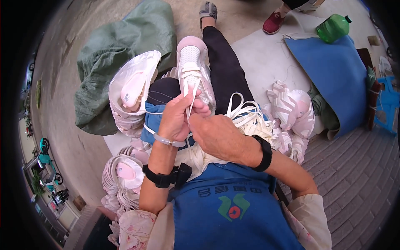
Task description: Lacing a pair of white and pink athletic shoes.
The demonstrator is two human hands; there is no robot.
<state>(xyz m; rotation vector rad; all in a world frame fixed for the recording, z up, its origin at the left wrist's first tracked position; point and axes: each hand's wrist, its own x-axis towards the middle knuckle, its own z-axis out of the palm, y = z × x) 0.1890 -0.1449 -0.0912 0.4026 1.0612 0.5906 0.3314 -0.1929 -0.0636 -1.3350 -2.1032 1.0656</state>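
A pale pink and white sneaker [191, 54] rests on my lap, toe pointing away from me, with white lacing across its tongue. Two ends of a white shoelace [187, 99] run from it down to my fingers. My left hand [178, 114], palm partly up, is closed on the lace just below the shoe. Close against it, my right hand [218, 135] pinches the lace too; its fingertips are partly hidden. A tangled heap of loose white laces [250, 121] lies on my blue apron [208, 183] beside the right hand.
Stacked pink-white shoe uppers [135, 89] stand at the left, with more uppers [123, 179] nearer me and others [291, 106] at the right. A green sack [121, 54], a blue sheet [329, 79], a green bottle [333, 28] and a blue stool [387, 104] lie around. Another person's red shoe [273, 23] shows.
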